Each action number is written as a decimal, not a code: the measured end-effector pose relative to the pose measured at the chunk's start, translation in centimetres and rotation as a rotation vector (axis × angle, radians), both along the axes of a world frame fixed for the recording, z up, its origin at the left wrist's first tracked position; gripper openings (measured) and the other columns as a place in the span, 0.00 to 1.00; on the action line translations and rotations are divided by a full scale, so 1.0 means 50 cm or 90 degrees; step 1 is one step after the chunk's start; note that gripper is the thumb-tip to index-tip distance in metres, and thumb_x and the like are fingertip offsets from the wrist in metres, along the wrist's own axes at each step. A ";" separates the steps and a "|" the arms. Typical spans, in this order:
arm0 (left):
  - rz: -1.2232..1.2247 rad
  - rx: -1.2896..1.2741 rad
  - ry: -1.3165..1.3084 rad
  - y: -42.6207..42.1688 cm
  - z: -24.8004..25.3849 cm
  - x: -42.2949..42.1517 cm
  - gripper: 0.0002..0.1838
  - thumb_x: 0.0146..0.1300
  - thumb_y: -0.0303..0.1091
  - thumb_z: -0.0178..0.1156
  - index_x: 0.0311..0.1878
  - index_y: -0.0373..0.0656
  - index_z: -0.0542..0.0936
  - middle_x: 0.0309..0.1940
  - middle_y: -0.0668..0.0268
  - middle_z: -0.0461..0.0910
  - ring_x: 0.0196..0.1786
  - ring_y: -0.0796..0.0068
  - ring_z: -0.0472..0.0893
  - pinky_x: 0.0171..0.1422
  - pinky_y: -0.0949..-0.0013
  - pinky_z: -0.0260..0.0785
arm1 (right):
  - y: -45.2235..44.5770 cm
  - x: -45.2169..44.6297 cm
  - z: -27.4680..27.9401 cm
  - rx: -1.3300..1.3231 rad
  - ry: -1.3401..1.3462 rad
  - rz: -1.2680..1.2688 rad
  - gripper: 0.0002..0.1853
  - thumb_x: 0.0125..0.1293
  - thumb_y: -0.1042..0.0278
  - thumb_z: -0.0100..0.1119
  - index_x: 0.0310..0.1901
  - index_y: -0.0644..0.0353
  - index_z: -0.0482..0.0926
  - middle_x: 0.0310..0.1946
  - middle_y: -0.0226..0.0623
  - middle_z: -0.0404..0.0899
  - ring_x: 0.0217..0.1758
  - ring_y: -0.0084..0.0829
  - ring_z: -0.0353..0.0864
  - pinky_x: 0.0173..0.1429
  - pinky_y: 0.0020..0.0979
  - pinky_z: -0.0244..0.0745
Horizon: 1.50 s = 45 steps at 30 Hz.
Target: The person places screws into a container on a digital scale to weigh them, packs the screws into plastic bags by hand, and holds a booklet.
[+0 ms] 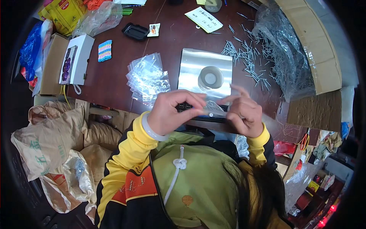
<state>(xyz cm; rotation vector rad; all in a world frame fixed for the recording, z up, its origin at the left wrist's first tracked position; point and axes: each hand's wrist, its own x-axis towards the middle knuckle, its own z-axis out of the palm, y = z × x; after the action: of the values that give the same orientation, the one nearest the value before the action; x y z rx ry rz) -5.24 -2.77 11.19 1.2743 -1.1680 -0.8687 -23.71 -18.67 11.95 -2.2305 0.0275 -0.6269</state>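
My left hand pinches one side of a small clear plastic bag in front of my chest. At the bag's other side is my right hand, its thumb and a finger closed on the edge, other fingers raised and slightly blurred. Just beyond the hands is a silver scale with a round cup standing on its plate. A fanned pile of clear zip bags lies on the table to the left of the scale.
Loose nails spread right of the scale, beside clear plastic sheeting in a cardboard box. Farther back on the table are a black tray and a handwritten note. A white box stands left.
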 end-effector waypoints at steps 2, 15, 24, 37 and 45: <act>-0.023 0.009 0.045 -0.001 -0.014 -0.008 0.05 0.53 0.16 0.66 0.32 0.34 0.80 0.37 0.56 0.84 0.51 0.59 0.83 0.57 0.62 0.74 | -0.002 -0.038 -0.019 0.166 0.042 0.015 0.11 0.59 0.71 0.63 0.21 0.59 0.72 0.20 0.32 0.74 0.37 0.32 0.84 0.57 0.43 0.71; 0.066 0.104 0.057 0.024 -0.045 0.012 0.07 0.58 0.19 0.64 0.39 0.34 0.78 0.37 0.62 0.83 0.42 0.75 0.82 0.52 0.71 0.74 | -0.255 0.074 -0.144 0.031 0.110 -0.098 0.15 0.73 0.60 0.47 0.51 0.58 0.78 0.52 0.40 0.77 0.60 0.37 0.74 0.64 0.37 0.64; 0.107 0.120 0.069 0.049 -0.061 0.034 0.04 0.64 0.23 0.60 0.41 0.34 0.77 0.37 0.62 0.83 0.42 0.76 0.83 0.50 0.74 0.74 | -0.348 0.100 -0.220 -0.250 0.311 -0.132 0.17 0.69 0.49 0.48 0.46 0.52 0.76 0.61 0.36 0.69 0.70 0.42 0.61 0.69 0.57 0.46; 0.106 0.131 0.083 0.047 -0.083 0.023 0.04 0.64 0.24 0.60 0.40 0.35 0.78 0.35 0.64 0.83 0.40 0.78 0.82 0.49 0.74 0.73 | -0.277 -0.016 -0.236 -0.342 0.225 -0.427 0.18 0.57 0.57 0.64 0.46 0.55 0.75 0.45 0.41 0.74 0.51 0.45 0.71 0.51 0.43 0.69; 0.108 0.126 0.068 0.053 -0.082 0.022 0.04 0.64 0.24 0.60 0.40 0.35 0.78 0.34 0.63 0.83 0.40 0.78 0.82 0.49 0.74 0.73 | -0.291 -0.003 -0.243 -0.064 0.015 -0.521 0.09 0.57 0.65 0.66 0.32 0.60 0.79 0.23 0.35 0.79 0.25 0.30 0.79 0.33 0.31 0.72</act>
<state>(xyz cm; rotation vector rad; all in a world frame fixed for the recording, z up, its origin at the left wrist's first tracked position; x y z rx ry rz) -4.16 -0.10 7.11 1.4463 -0.8924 -0.9303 -23.86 -33.22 -0.20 -2.2786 0.9749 -1.0394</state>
